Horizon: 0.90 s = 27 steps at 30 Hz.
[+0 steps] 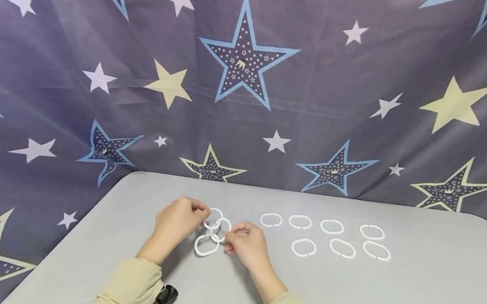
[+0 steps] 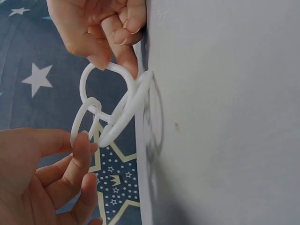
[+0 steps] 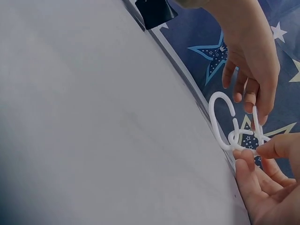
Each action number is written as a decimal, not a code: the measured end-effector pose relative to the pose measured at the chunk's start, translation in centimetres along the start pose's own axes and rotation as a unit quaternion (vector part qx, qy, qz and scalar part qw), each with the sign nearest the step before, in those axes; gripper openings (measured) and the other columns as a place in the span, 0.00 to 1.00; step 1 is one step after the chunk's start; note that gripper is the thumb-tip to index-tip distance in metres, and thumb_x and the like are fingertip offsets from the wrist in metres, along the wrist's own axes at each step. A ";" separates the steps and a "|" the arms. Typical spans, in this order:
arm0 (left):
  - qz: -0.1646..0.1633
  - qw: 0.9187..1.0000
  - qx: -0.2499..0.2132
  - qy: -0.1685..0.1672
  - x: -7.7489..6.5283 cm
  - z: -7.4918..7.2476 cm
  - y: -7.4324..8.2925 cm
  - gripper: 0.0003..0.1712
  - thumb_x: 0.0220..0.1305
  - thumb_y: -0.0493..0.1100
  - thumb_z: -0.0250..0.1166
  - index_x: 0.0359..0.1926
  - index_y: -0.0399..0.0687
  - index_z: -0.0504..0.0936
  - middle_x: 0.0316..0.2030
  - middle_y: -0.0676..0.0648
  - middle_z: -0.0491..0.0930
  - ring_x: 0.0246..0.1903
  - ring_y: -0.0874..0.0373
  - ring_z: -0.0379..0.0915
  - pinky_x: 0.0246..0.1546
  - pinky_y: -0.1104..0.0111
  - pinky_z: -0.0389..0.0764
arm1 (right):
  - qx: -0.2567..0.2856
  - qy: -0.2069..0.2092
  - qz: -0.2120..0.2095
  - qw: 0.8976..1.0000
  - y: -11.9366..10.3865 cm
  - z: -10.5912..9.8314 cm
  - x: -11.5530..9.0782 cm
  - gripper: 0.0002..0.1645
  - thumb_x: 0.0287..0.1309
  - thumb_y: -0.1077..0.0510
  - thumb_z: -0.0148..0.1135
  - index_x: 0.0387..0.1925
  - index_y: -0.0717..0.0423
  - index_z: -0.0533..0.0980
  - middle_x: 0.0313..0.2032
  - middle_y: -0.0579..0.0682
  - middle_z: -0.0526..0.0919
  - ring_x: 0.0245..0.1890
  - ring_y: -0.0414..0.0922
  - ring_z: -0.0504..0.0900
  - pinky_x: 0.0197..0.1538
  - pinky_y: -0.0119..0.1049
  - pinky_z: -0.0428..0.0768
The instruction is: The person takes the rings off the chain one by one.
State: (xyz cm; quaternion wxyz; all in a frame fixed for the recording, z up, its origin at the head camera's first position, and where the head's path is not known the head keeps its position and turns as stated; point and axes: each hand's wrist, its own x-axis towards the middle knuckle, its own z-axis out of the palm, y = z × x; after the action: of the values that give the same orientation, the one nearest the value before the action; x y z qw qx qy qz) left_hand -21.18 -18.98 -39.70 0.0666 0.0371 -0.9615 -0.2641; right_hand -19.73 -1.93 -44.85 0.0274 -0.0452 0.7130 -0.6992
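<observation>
Three white plastic chain links hang joined together between the hands, above the table. My left hand point(image 1: 178, 220) pinches the upper link point(image 1: 219, 211) between thumb and fingers. The middle link point(image 1: 230, 225) is pinched by my right hand point(image 1: 250, 246) and passes through the other two. Hanging free below is the third link point(image 1: 203, 255), touched by neither hand; in the right wrist view a small gap shows in this oval link point(image 3: 213, 117). Fingertips cover parts of both held links.
Several loose white oval links point(image 1: 302, 256) lie in two rows on the grey table point(image 1: 435, 297), right of the hands. A dark curtain with stars point(image 1: 315, 90) hangs behind the table's far edge. Both wrists wear black camera straps point(image 1: 167, 296).
</observation>
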 end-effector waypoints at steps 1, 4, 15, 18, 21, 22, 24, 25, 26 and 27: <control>0.000 1.000 0.001 0.000 0.0 0.0 0.0 0.11 0.62 0.51 0.63 0.40 0.58 0.90 0.21 0.60 0.82 0.23 0.60 0.73 0.31 0.59 0.70 | 0.000 -0.001 0.000 1.000 -0.1 0.0 0.0 0.06 0.50 0.70 0.62 0.32 0.70 0.76 0.24 0.57 0.85 0.17 0.37 0.79 0.26 0.33 0.82; 0.001 1.000 0.006 0.001 0.1 -0.1 -0.2 0.11 0.62 0.50 0.63 0.40 0.57 0.90 0.24 0.59 0.83 0.25 0.59 0.74 0.31 0.59 0.71 | 0.004 -0.007 -0.001 1.000 -0.3 0.1 0.2 0.06 0.51 0.70 0.62 0.32 0.70 0.76 0.24 0.58 0.85 0.17 0.37 0.79 0.26 0.33 0.82; -0.006 1.000 0.011 -0.010 0.2 -0.1 -0.3 0.12 0.62 0.51 0.62 0.41 0.57 0.90 0.23 0.59 0.83 0.22 0.58 0.72 0.31 0.59 0.70 | 0.010 -0.006 0.006 1.000 -0.2 0.0 -0.1 0.06 0.50 0.70 0.61 0.33 0.70 0.76 0.25 0.58 0.85 0.17 0.37 0.79 0.26 0.32 0.82; -0.010 1.000 0.010 -0.010 0.3 0.0 -0.4 0.13 0.62 0.51 0.62 0.42 0.57 0.90 0.23 0.59 0.82 0.23 0.58 0.72 0.32 0.58 0.70 | 0.011 -0.006 0.009 1.000 -0.1 0.0 0.0 0.07 0.50 0.70 0.61 0.33 0.70 0.76 0.24 0.58 0.85 0.17 0.37 0.79 0.26 0.32 0.82; -0.011 1.000 0.011 -0.011 0.3 0.1 -0.5 0.13 0.62 0.51 0.61 0.42 0.58 0.89 0.24 0.59 0.83 0.24 0.58 0.73 0.33 0.57 0.71 | 0.013 -0.004 0.012 1.000 0.1 0.0 0.1 0.07 0.49 0.70 0.61 0.33 0.71 0.76 0.24 0.57 0.85 0.17 0.37 0.79 0.26 0.32 0.82; -0.011 1.000 0.011 -0.011 0.3 0.1 -0.5 0.13 0.62 0.51 0.61 0.42 0.58 0.89 0.24 0.60 0.83 0.24 0.58 0.73 0.34 0.57 0.71 | 0.014 -0.003 0.013 1.000 0.1 0.0 0.1 0.07 0.49 0.70 0.61 0.33 0.71 0.76 0.24 0.57 0.85 0.17 0.37 0.79 0.26 0.32 0.82; -0.009 1.000 0.010 -0.011 0.3 0.1 -0.6 0.13 0.62 0.51 0.61 0.42 0.58 0.89 0.24 0.60 0.82 0.24 0.58 0.73 0.33 0.57 0.71 | 0.015 -0.002 0.015 1.000 0.1 0.0 0.1 0.07 0.49 0.70 0.60 0.33 0.71 0.76 0.23 0.55 0.84 0.17 0.37 0.79 0.26 0.32 0.82; -0.009 1.000 0.009 -0.011 0.3 0.1 -0.6 0.13 0.62 0.52 0.61 0.42 0.59 0.89 0.24 0.60 0.82 0.24 0.58 0.73 0.33 0.57 0.71 | 0.017 -0.002 0.016 1.000 0.1 0.0 0.1 0.07 0.49 0.70 0.60 0.33 0.71 0.76 0.23 0.55 0.84 0.17 0.37 0.79 0.26 0.32 0.82; -0.008 1.000 0.007 -0.011 0.3 0.0 -0.6 0.13 0.63 0.52 0.61 0.42 0.58 0.89 0.23 0.60 0.82 0.23 0.58 0.72 0.33 0.57 0.71 | 0.019 -0.002 0.017 1.000 0.1 0.0 0.1 0.07 0.49 0.70 0.60 0.33 0.71 0.76 0.23 0.55 0.84 0.17 0.37 0.79 0.26 0.32 0.82; -0.006 1.000 0.007 -0.010 0.3 0.0 -0.6 0.13 0.63 0.52 0.61 0.42 0.58 0.89 0.23 0.60 0.82 0.23 0.58 0.72 0.33 0.57 0.71 | 0.020 -0.001 0.017 1.000 0.1 0.1 0.1 0.07 0.49 0.70 0.61 0.32 0.71 0.76 0.24 0.55 0.84 0.17 0.37 0.79 0.26 0.31 0.82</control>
State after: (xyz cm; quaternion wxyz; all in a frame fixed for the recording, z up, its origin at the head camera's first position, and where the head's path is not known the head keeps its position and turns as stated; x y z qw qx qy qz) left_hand -21.48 -19.51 -40.00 0.0554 0.0408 -0.9637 -0.2579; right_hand -19.80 -1.98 -44.95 0.0411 -0.0335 0.6991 -0.7130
